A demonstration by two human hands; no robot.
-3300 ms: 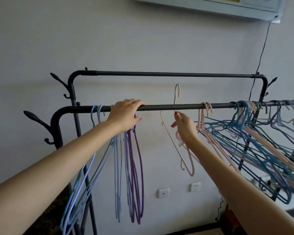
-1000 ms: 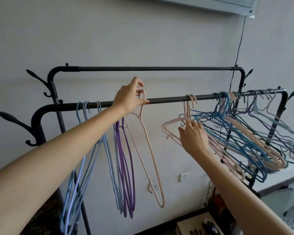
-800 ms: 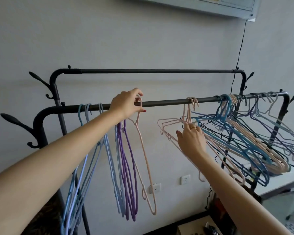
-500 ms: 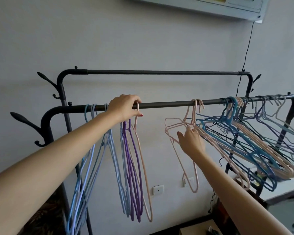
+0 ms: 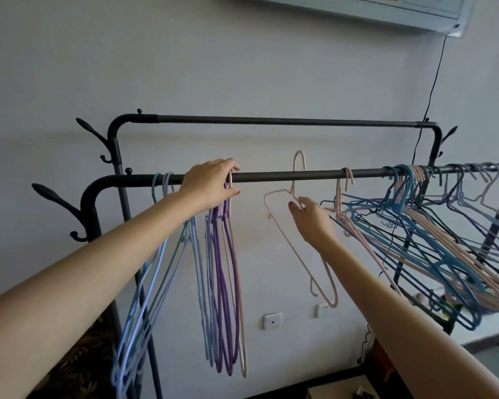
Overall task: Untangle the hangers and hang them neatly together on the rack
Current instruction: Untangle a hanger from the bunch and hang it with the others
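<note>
A black rack has a near rail [image 5: 283, 176] and a higher far rail [image 5: 271, 120]. My left hand [image 5: 211, 184] rests on the near rail, fingers around the hook of a pink hanger [image 5: 238, 283] that hangs beside purple hangers [image 5: 222, 298] and light blue hangers [image 5: 162, 254]. My right hand [image 5: 310, 218] holds a second pink hanger [image 5: 297, 254] by its neck, its hook raised above the rail and free of it. A tangled bunch of blue, pink and purple hangers [image 5: 432, 240] hangs to the right.
Coat hooks [image 5: 55, 197] stick out from the rack's left post. An air conditioner [image 5: 386, 10] is mounted high on the wall, with a black cable [image 5: 432, 82] running down. Two wall sockets [image 5: 272, 320] sit low. A box lies on the floor below.
My right hand has pulled one pink hanger out of the tangle and lifted it off the rail, moving left. My left hand stays on the hung pink hanger's hook.
</note>
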